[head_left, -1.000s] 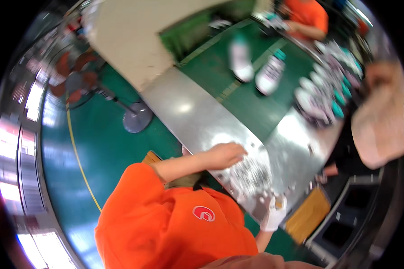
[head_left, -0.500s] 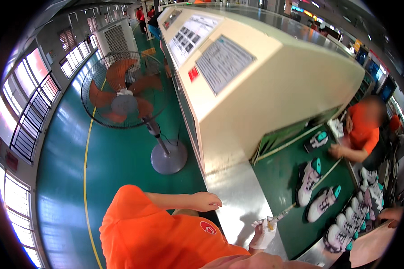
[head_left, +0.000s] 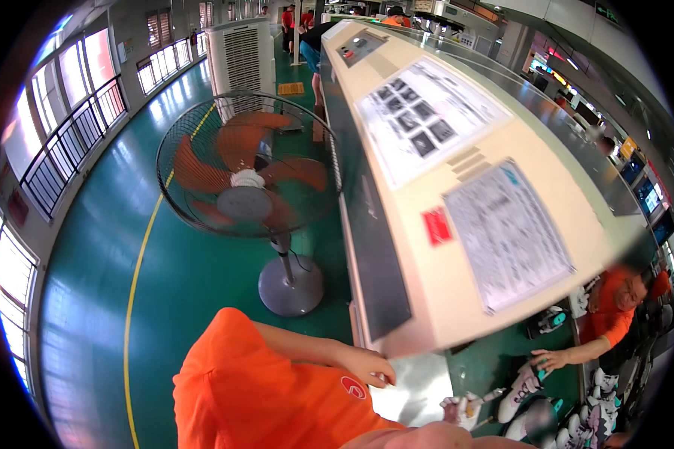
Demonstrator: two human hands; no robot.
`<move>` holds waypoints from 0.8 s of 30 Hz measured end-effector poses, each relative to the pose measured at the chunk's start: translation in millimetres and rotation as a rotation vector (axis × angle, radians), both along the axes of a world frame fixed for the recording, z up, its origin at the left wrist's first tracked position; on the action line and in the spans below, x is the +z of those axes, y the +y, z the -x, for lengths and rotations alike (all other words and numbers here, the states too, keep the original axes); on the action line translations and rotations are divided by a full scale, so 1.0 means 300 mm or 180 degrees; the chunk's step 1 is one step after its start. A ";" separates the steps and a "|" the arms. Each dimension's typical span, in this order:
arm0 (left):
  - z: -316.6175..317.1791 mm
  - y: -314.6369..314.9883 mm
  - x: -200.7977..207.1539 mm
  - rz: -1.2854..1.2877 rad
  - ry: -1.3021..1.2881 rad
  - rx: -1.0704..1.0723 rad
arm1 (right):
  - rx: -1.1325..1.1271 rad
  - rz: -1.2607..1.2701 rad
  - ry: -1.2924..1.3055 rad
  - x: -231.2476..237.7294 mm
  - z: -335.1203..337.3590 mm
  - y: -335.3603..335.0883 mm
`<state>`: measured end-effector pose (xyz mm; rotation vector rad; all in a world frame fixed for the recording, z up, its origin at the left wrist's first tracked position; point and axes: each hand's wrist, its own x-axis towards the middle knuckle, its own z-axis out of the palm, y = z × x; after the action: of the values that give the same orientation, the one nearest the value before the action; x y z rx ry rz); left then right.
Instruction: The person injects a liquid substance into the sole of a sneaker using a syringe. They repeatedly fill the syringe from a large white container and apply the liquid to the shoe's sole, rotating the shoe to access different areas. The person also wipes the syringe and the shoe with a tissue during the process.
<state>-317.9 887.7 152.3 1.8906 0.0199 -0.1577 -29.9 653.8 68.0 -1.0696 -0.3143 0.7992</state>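
Note:
My left hand (head_left: 373, 367) is bare, its fingers curled in, beside the metal ledge (head_left: 412, 385). A white glove covers my right hand (head_left: 464, 410), which is closed around a slim tool (head_left: 493, 394) with a light, narrow end; its exact kind is unclear. This tool points at a white sneaker (head_left: 518, 393) with a teal heel on the green conveyor belt (head_left: 475, 367). A co-worker's hand (head_left: 550, 361) reaches onto that sneaker from the right. Nearer to me lies a second sneaker (head_left: 528, 420), partly blurred.
A cream machine housing (head_left: 419, 299) with posted sheets rises ahead, over the belt. On the left stands a pedestal fan (head_left: 247, 187) with orange blades, before a tall air cooler (head_left: 241, 60). More sneakers (head_left: 595, 415) crowd the right side. A yellow line (head_left: 131, 322) crosses the green floor.
The view has swung, so the housing fills more of the picture and hides more of the belt. The co-worker's arm has reached out to the sneaker. My right hand's tool is closer to that sneaker.

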 end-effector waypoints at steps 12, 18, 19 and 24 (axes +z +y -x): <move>-0.048 0.170 -0.156 -0.0329 -0.0138 -0.1394 | -0.2306 -0.0810 -0.0011 0.199 1.116 0.171; 0.075 0.144 -0.151 -0.0813 -0.0368 -0.0706 | -0.3432 -0.0057 0.0177 -0.002 1.465 -0.044; 0.136 0.162 -0.255 -0.0629 -0.0053 -0.0730 | -0.3734 0.0029 0.0236 -0.095 1.550 -0.081; 0.220 0.249 -0.787 -0.1028 0.1623 -0.1487 | -0.4643 -0.0128 0.0690 -0.476 1.742 -0.282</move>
<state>-383.7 962.4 -83.7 2.1001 -0.0534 -1.0028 -552.4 569.3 -74.8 -0.8689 0.6142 -0.4129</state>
